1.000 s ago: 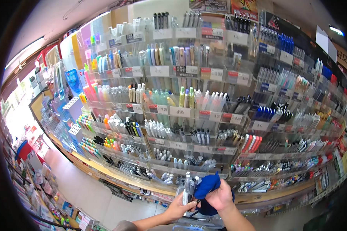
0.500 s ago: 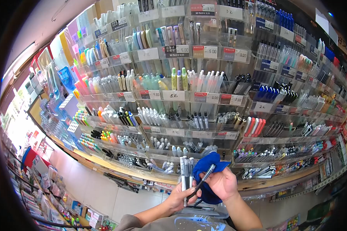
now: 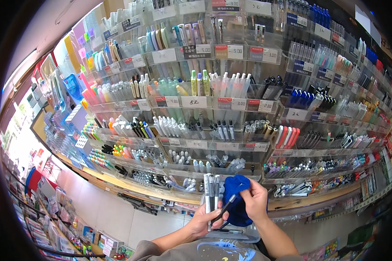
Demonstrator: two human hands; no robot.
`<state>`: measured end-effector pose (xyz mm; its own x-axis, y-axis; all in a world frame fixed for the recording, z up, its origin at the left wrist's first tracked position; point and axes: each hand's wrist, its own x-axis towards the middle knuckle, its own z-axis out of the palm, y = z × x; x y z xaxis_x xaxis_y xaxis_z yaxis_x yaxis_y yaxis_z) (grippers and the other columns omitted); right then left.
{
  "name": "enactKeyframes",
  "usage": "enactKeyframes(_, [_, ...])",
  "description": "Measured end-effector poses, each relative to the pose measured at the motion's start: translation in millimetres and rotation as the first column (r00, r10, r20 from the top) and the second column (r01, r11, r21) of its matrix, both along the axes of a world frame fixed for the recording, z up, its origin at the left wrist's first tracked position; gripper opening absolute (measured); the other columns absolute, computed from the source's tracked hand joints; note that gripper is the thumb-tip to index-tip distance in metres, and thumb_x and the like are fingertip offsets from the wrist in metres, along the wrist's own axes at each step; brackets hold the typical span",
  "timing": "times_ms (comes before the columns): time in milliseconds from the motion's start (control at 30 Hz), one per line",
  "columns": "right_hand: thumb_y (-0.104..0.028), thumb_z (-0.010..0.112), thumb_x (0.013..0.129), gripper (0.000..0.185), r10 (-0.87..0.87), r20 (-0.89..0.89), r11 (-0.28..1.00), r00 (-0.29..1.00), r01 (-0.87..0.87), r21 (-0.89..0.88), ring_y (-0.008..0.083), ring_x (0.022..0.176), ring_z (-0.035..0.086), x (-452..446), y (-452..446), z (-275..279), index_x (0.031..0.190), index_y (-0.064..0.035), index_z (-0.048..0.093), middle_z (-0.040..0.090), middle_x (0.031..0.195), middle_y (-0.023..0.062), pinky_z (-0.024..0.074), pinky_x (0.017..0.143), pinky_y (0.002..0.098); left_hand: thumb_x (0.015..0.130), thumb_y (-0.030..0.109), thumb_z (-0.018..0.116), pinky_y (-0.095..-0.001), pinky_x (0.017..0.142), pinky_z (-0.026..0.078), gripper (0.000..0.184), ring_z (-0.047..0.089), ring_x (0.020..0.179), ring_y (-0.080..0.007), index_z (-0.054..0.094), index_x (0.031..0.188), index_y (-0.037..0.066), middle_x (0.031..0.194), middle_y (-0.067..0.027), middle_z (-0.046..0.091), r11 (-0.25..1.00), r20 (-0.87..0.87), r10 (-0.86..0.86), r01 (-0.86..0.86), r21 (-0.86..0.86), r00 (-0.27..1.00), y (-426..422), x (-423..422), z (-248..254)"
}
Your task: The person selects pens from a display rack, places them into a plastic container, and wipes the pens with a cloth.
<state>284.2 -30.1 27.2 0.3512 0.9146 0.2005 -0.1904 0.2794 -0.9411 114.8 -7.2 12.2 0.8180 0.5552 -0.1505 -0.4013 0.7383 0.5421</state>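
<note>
At the bottom middle, my left hand (image 3: 201, 220) grips a small bunch of upright pens (image 3: 211, 191) with white and dark barrels. A black pen (image 3: 221, 214) slants up to the right from the same fingers. My right hand (image 3: 256, 201) is closed on a blue cloth (image 3: 237, 212), its fingers pinching the upper part near the slanted pen's upper end. That end lies against the cloth; whether the cloth wraps around it I cannot tell. Below the hands, a clear tray (image 3: 247, 237) with dark pens in it sits close to my body, partly hidden.
Tiered clear acrylic racks (image 3: 196, 144) full of pens rise in front, with price tags (image 3: 194, 102) along their edges. A wooden ledge (image 3: 161, 195) runs under them. Shelves of packaged goods (image 3: 59, 226) stand at lower left, beside the tiled floor (image 3: 89, 198).
My right hand has turned from palm up with spread fingers to pinching the cloth. The cloth now hangs lower and covers more beside the slanted pen. My left hand keeps its pens.
</note>
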Motion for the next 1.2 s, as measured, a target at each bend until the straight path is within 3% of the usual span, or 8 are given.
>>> enactKeyframes(200, [-0.006,0.054,0.084,0.023,-0.032,0.074,0.999,0.997,0.031,0.012,0.0081,0.084,0.054,2,2,-2,0.105,0.0037,0.054,0.059,0.094,0.0031,0.0425,0.078,0.0218,0.085,0.010,0.053,-0.0215,0.046,0.034,0.016,0.044,0.051,-0.0105,0.043,0.098,0.010,0.084,-0.0146,0.054,1.000,0.022,0.016,-0.015,-0.023,1.000,-3,1,-5])
enactKeyframes(300, [0.002,0.058,0.080,0.044,0.112,0.011,0.993,0.994,-0.113,0.043,0.0116,0.090,0.054,-3,0,-2,0.120,0.0044,0.040,0.055,0.104,0.0078,0.0432,0.080,0.0243,0.085,0.010,0.053,-0.0212,0.045,0.034,0.016,0.044,0.051,-0.0102,0.043,0.098,0.010,0.084,-0.0145,0.054,0.999,0.010,0.028,-0.028,-0.021,1.000,0,0,-3])
enactKeyframes(467, [-0.007,0.055,0.085,0.023,-0.045,0.127,0.999,0.991,0.043,0.017,0.0070,0.081,0.055,8,4,-9,0.106,0.0039,0.054,0.061,0.090,0.0023,0.0434,0.074,0.0209,0.084,0.012,0.055,-0.0189,0.044,0.031,0.020,0.042,0.050,-0.0081,0.042,0.098,0.011,0.081,-0.0109,0.051,0.999,-0.001,-0.014,0.014,-0.045,1.000,-1,-1,-2])
enactKeyframes(633, [-0.014,0.052,0.087,0.017,-0.067,-0.535,0.996,0.842,0.029,-0.080,0.0092,0.069,0.057,1,11,-9,0.099,-0.0028,0.057,0.061,0.083,0.0016,0.0458,0.064,0.0230,0.084,0.013,0.054,-0.0195,0.043,0.031,0.019,0.041,0.049,-0.0078,0.042,0.098,0.011,0.083,-0.0107,0.051,0.980,0.146,-0.069,0.095,-0.174,0.987,3,-2,-8])
enactKeyframes(767, [-0.017,0.049,0.089,0.018,0.022,-0.575,0.991,0.818,-0.096,-0.098,0.0121,0.070,0.057,-2,9,-11,0.100,-0.0051,0.056,0.061,0.086,0.0023,0.0467,0.064,0.0255,0.084,0.014,0.054,-0.0195,0.042,0.031,0.017,0.041,0.049,-0.0080,0.043,0.097,0.012,0.083,-0.0108,0.050,0.980,0.170,-0.058,0.089,-0.178,0.984,4,-2,-8])
enactKeyframes(933, [-0.018,0.052,0.087,0.022,0.316,-0.520,0.922,0.794,-0.387,-0.031,0.0124,0.083,0.057,-10,2,-13,0.104,-0.0036,0.054,0.060,0.091,0.0032,0.0458,0.075,0.0269,0.083,0.014,0.055,-0.0197,0.040,0.031,0.018,0.041,0.048,-0.0086,0.045,0.097,0.011,0.079,-0.0085,0.051,0.990,0.104,-0.004,0.018,-0.139,0.995,3,2,0])
enactKeyframes(1067, [-0.018,0.050,0.088,0.025,0.324,-0.309,0.936,0.894,-0.351,-0.033,0.0122,0.080,0.055,-19,0,-27,0.109,-0.0036,0.049,0.057,0.095,0.0041,0.0438,0.077,0.0252,0.084,0.015,0.055,-0.0201,0.040,0.033,0.016,0.044,0.048,-0.0097,0.047,0.096,0.008,0.077,-0.0100,0.054,0.993,0.036,0.044,-0.039,-0.113,0.998,7,2,0])
enactKeyframes(1200, [-0.021,0.045,0.091,0.026,0.445,-0.520,0.878,0.729,-0.471,0.091,0.0136,0.083,0.054,-11,0,-2,0.110,-0.0045,0.045,0.057,0.094,0.0064,0.0431,0.075,0.0249,0.085,0.013,0.054,-0.0204,0.043,0.037,0.014,0.048,0.050,-0.0103,0.045,0.092,0.005,0.073,-0.0096,0.056,0.962,-0.222,0.190,-0.136,0.236,0.956,8,5,8])
